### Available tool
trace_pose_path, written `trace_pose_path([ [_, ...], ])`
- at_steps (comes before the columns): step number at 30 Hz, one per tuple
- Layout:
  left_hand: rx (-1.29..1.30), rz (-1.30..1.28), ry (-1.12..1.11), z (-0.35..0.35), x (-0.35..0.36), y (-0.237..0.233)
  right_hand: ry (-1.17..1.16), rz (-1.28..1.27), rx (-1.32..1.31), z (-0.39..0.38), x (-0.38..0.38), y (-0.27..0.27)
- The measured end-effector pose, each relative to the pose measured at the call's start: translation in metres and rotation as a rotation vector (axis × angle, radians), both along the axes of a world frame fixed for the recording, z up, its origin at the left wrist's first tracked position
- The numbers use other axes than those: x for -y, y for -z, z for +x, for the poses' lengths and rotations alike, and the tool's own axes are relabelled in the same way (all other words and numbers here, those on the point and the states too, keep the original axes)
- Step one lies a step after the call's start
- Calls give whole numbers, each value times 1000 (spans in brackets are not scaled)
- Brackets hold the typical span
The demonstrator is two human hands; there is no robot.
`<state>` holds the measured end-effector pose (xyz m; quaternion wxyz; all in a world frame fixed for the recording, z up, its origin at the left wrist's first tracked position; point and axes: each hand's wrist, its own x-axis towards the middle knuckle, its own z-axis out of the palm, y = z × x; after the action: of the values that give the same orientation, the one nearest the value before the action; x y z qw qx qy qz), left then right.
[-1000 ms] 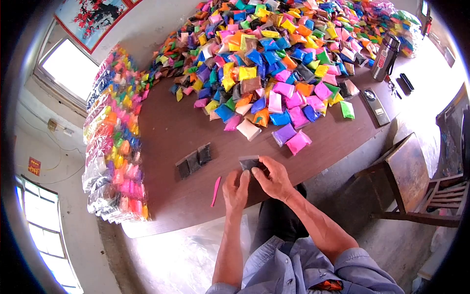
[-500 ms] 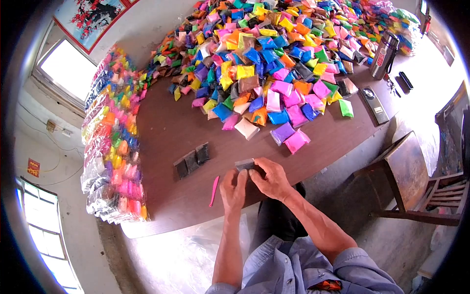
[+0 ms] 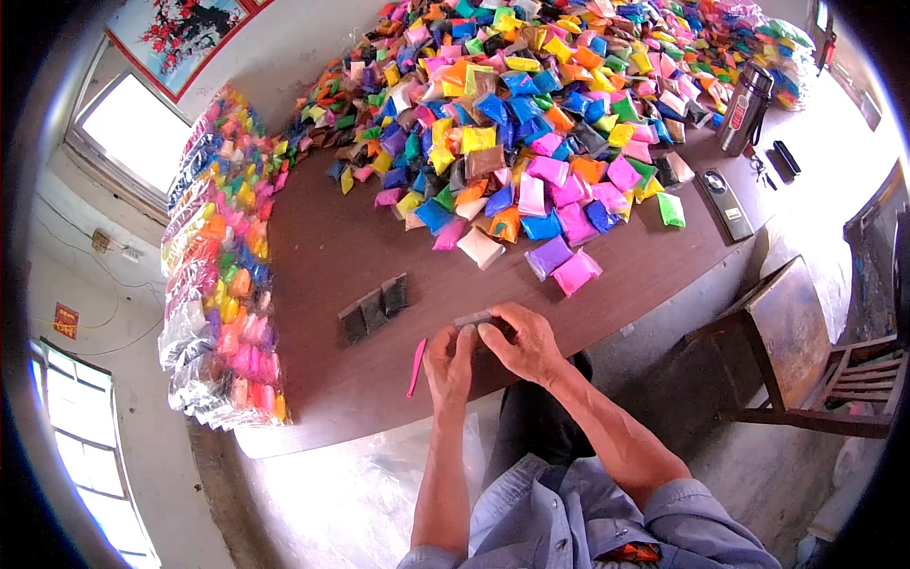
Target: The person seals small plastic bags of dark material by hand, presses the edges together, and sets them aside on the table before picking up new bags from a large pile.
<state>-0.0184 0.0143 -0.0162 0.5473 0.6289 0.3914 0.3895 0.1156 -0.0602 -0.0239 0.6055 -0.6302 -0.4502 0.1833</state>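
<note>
My left hand and my right hand meet at the near edge of the table, both closed on one small dark packet. Only its clear upper edge shows between my thumbs and fingers; the rest is covered. Left of my hands lies a pink stick-like tool, flat on the table and untouched. Farther up and left, several black packets rest side by side in a short row. Beyond my right hand are a pink packet and a purple packet.
A large heap of coloured packets covers the back of the brown table. Filled clear bags are stacked along its left end. At the right stand a thermos and a flat scale-like device. A wooden chair is beside the table.
The packet in my hands has tipped, so less of its dark face shows. My hands stay in nearly the same place, and the view has shifted slightly.
</note>
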Motion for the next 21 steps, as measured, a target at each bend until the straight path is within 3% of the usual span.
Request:
trace_pose_path([
  [5, -135, 147, 14, -4, -5, 10, 26, -33, -16, 0, 0, 1],
  [12, -101, 91, 9, -3, 2, -4, 4, 2, 45, 1, 0, 2],
  [15, -203, 163, 31, -9, 3, -8, -2, -9, 53, 0, 0, 1],
  [18, -273, 237, -69, -22, 12, -16, 0, -22, 45, -2, -1, 5],
  [21, -544, 553, -154, -62, 1, -19, -13, -12, 95, -2, -3, 8],
])
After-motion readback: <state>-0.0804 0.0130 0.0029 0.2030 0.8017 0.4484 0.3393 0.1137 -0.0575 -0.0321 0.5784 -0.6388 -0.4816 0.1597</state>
